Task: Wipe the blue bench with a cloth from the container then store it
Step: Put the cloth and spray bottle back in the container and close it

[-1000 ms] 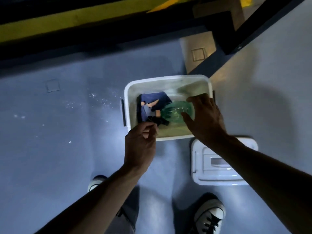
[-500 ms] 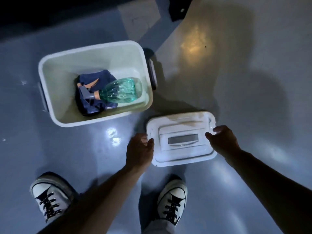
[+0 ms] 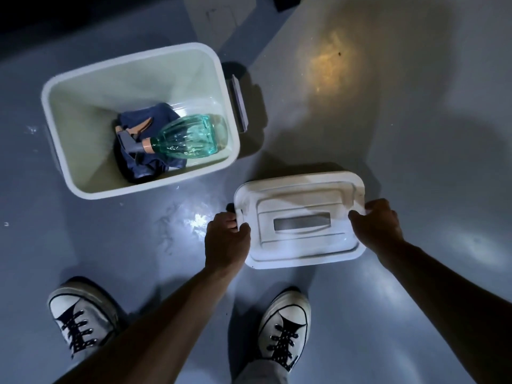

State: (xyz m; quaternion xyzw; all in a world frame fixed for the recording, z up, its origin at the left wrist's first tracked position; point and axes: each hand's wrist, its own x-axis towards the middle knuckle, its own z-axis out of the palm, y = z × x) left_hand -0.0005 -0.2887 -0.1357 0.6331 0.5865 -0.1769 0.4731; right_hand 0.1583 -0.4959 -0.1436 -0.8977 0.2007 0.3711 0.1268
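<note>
A white open container (image 3: 83,187) stands on the blue floor at upper left. Inside it lies a crumpled dark blue cloth (image 3: 149,167), with a green spray bottle (image 3: 191,139) resting on top of it. The white lid (image 3: 300,217) lies to the right of the container, in front of my feet. My left hand (image 3: 227,239) grips the lid's left edge and my right hand (image 3: 379,225) grips its right edge.
My two white sneakers (image 3: 80,320) (image 3: 285,325) stand at the bottom of the view. The glossy blue-grey floor (image 3: 388,134) spreads all around, with a light glare beside my left hand. A pale panel (image 3: 221,12) sits at the top.
My hands left the container and moved down to the lid. Both now close on its short edges, and the view has shifted right and down.
</note>
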